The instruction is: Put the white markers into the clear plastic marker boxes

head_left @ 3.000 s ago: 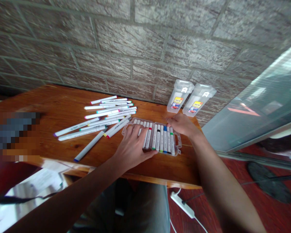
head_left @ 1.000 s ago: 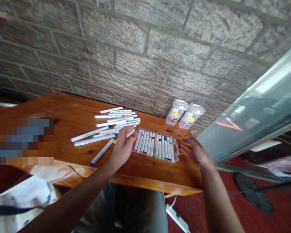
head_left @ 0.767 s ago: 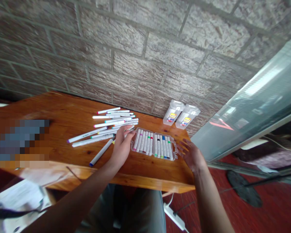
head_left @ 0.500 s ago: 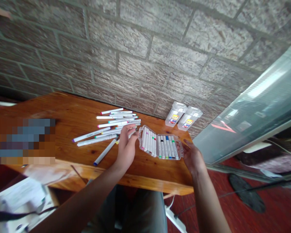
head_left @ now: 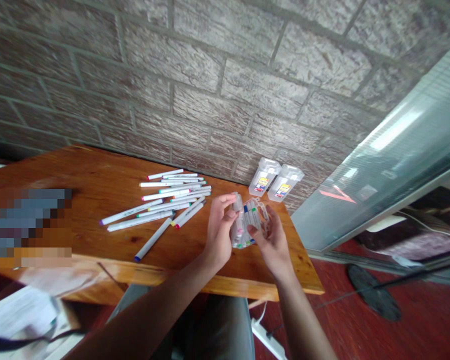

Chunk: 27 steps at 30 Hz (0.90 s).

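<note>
Brick wall (head_left: 210, 75) standing at the back; wooden tabletop (head_left: 97, 180) running beneath it, seen from the head camera.

Left portion: blurred, pixelated patch lying over the tabletop edge; contents not readable.

Centre-left: loose markers (head_left: 165, 197), white barrels with coloured caps, lying scattered in a rough fan on the tabletop; one blue-tipped marker (head_left: 152, 239) lying apart nearer the front edge.

Centre: left hand (head_left: 219, 232) curling around the left side of a clear marker case (head_left: 246, 225), fingers partly closed and pressing its edge. Case being held up off the tabletop, tilted on its side, between both hands; coloured marker caps showing through the plastic.

Centre-right: right hand (head_left: 270, 240) gripping the case from the right and underneath, thumb across its face, fingers bent.

Right rear: two clear plastic boxes (head_left: 275, 180) with yellow labels leaning side by side against the wall.

Far right: glass panel (head_left: 390, 165) slanting away; red floor (head_left: 360, 325) lying below.
</note>
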### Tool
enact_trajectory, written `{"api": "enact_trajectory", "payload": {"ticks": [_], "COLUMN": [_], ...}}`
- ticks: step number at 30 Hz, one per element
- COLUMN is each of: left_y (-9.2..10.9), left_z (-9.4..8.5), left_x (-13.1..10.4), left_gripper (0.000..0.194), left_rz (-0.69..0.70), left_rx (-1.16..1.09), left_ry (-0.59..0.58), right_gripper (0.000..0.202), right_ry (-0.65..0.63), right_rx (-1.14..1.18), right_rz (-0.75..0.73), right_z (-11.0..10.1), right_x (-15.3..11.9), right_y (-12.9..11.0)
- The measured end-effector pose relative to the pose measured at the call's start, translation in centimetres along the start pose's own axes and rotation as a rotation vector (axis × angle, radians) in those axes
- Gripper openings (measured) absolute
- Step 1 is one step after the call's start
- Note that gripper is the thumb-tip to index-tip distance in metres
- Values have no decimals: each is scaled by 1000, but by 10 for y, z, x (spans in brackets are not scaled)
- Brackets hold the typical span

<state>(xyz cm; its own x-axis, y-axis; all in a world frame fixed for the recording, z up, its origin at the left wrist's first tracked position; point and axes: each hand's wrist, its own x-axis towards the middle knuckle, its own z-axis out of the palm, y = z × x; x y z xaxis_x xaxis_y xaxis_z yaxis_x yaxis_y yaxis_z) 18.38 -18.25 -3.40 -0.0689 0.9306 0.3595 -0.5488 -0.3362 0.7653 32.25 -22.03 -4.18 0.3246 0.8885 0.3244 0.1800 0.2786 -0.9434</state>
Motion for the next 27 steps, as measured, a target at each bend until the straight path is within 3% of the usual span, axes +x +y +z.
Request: {"api": "enact_trajectory", "payload": {"ticks": [8, 14, 22, 27], "left_y": [3, -1, -2, 2], "left_z": [6, 11, 17, 11], "left_x": [10, 5, -2, 7], "left_gripper": [42, 39, 36, 32], "left_rz": [-132, -124, -143, -16], "left_rx": [-184, -186, -135, -36], "left_ry": [10, -29, -35, -11], "right_gripper": [89, 109, 88, 81], "right_ry": [-120, -74, 61, 53], "right_rx": [-136, -377, -409, -411], "right_rz": [-110, -96, -55, -75], "right_z": [8, 19, 27, 22], "right_x": [-11, -16, -17, -16], "right_y": [0, -1, -6, -2]}}
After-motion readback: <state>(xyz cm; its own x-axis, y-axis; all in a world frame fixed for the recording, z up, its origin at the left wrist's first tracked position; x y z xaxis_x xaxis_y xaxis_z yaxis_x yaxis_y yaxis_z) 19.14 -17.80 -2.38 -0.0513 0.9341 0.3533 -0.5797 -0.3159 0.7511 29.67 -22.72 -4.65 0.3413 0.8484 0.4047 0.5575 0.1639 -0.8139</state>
